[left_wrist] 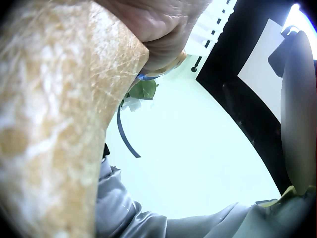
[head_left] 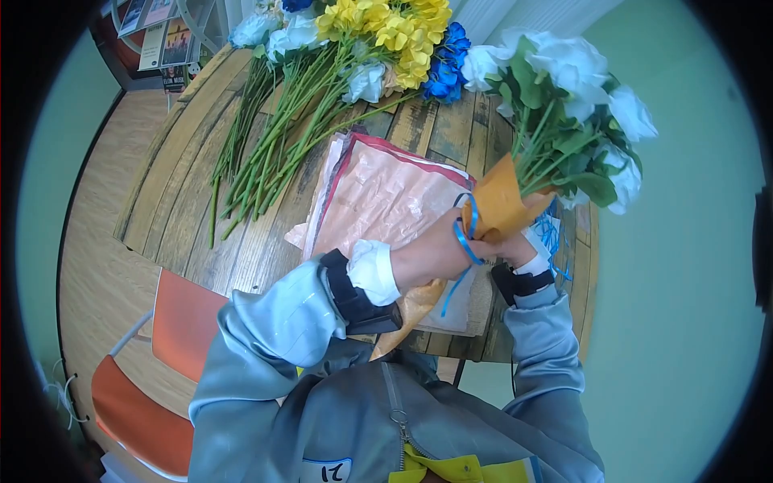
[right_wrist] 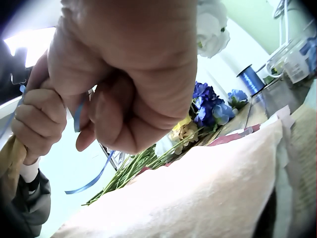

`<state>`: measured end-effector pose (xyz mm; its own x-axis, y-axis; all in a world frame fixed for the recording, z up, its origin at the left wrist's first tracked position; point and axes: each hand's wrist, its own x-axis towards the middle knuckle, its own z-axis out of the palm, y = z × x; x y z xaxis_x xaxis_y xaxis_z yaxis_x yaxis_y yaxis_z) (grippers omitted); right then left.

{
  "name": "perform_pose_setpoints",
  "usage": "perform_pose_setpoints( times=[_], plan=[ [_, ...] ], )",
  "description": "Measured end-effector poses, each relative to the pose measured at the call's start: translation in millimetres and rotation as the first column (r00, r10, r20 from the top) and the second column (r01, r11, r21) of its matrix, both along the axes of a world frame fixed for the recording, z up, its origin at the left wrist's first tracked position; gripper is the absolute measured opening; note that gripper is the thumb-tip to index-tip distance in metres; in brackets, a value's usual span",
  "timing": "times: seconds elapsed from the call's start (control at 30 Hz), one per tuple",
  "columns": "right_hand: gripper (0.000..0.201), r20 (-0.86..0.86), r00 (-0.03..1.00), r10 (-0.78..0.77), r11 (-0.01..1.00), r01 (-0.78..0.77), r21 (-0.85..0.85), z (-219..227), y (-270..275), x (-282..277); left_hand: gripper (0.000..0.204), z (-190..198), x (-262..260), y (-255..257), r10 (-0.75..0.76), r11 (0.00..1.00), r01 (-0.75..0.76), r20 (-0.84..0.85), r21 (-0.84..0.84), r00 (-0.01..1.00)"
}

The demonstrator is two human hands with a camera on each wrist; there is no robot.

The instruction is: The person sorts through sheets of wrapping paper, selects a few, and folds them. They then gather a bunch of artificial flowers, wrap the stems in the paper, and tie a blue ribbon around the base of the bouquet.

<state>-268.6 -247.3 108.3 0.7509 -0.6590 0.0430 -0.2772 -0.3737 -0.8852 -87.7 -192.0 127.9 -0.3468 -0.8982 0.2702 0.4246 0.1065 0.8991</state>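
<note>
A bouquet of white roses (head_left: 570, 66) with green leaves stands tilted to the right over the table, wrapped in orange-brown paper (head_left: 493, 197). My left hand (head_left: 435, 251) grips the gathered paper below the flowers; in the right wrist view its fingers (right_wrist: 42, 116) curl round the wrap. A blue ribbon (head_left: 460, 233) loops about the wrap at that hand, one tail dangling. Close behind, my right hand (right_wrist: 131, 74) has curled fingers that pinch the ribbon (right_wrist: 79, 114). From the head, the right hand is mostly hidden by the bouquet and left hand. The wrap's tail (head_left: 411, 310) hangs below.
Pink wrapping sheets (head_left: 386, 189) lie stacked on the wooden table (head_left: 173, 189). Long-stemmed yellow flowers (head_left: 394, 32), blue flowers (head_left: 448, 60) and white ones lie at the back. A blue ribbon spool (right_wrist: 251, 80) stands beyond the sheets. An orange chair (head_left: 185, 318) is at left.
</note>
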Motion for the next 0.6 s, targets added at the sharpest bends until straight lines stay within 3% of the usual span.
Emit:
perform_pose_setpoints(
  times=[0.03,0.07,0.1,0.13,0.17,0.23,0.27,0.3,0.33,0.5,0.6],
  plan=[
    [0.044,0.004,1.0,-0.005,1.0,0.005,-0.002,1,0,-1,0.042,14,12,-2,-0.122,0.978,0.1,0.115,0.183,0.986],
    [0.04,-0.033,0.994,-0.108,0.994,0.109,0.022,2,0,-2,0.043,24,21,-4,-0.258,0.914,0.17,0.205,0.369,0.944],
    [0.037,-0.071,0.975,-0.208,0.976,0.212,0.042,2,0,-2,0.043,25,24,-6,-0.262,0.914,0.172,0.209,0.369,0.942],
    [0.023,-0.038,0.976,-0.216,0.973,0.218,0.076,0,2,-4,0.041,27,27,-8,-0.23,0.917,0.129,0.235,0.378,0.944],
    [0.023,-0.034,0.975,-0.22,0.972,0.222,0.075,4,3,-8,0.039,27,29,-10,-0.199,0.918,0.086,0.261,0.387,0.945],
    [0.016,-0.438,0.864,-0.249,0.953,0.299,0.048,20,8,-12,0.034,21,33,-15,-0.185,0.915,0.064,0.273,0.399,0.944],
    [0.016,-0.434,0.864,-0.254,0.951,0.304,0.05,18,9,-17,0.031,17,34,-18,-0.164,0.909,0.018,0.32,0.416,0.933],
    [0.015,-0.319,0.9,-0.296,0.953,0.301,-0.035,13,11,-23,0.027,12,35,-21,-0.146,0.901,-0.029,0.366,0.432,0.919],
    [0.016,-0.198,0.925,-0.325,0.944,0.306,-0.12,11,13,-28,0.019,7,36,-23,-0.123,0.88,-0.025,0.278,0.474,0.953],
    [0.018,-0.166,0.861,-0.481,0.868,0.441,-0.229,17,12,-47,0.021,-3,44,-30,-0.155,0.855,-0.006,0.268,0.518,0.951],
    [0.018,-0.293,0.8,-0.524,0.851,0.482,-0.208,28,12,-50,0.019,-11,44,-31,-0.177,0.852,-0.018,0.318,0.524,0.931]
  ],
)
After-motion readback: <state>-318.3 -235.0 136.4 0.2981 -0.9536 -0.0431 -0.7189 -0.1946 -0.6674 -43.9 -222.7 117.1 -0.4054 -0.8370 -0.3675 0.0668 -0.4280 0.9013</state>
